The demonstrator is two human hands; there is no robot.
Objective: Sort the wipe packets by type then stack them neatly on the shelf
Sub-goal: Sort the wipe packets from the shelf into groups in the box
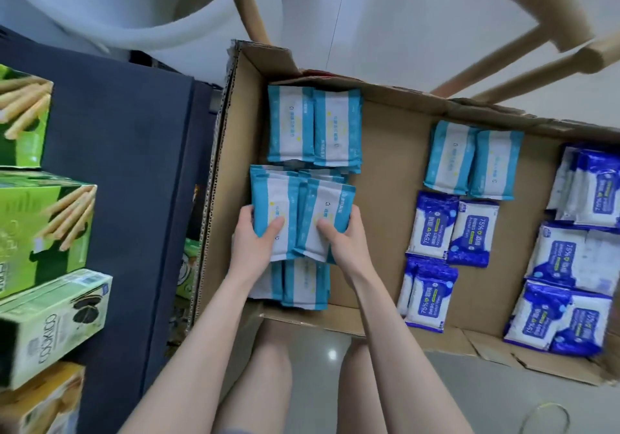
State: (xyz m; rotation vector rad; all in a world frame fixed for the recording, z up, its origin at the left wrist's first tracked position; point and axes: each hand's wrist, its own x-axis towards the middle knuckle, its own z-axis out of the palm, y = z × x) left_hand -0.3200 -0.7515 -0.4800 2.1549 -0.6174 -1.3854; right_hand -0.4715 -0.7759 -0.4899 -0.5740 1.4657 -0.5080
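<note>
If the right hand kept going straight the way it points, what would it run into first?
Probably the far light blue packets by the box wall. The right hand holds a packet, and its height above the box is unclear, so it might pass over them.

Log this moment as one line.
left hand: grips teal-and-white plastic wipe packets | right hand: grips second teal-and-white bundle | where: over brown cardboard tray | dark blue alcohol wipe packets: right side, untouched
</note>
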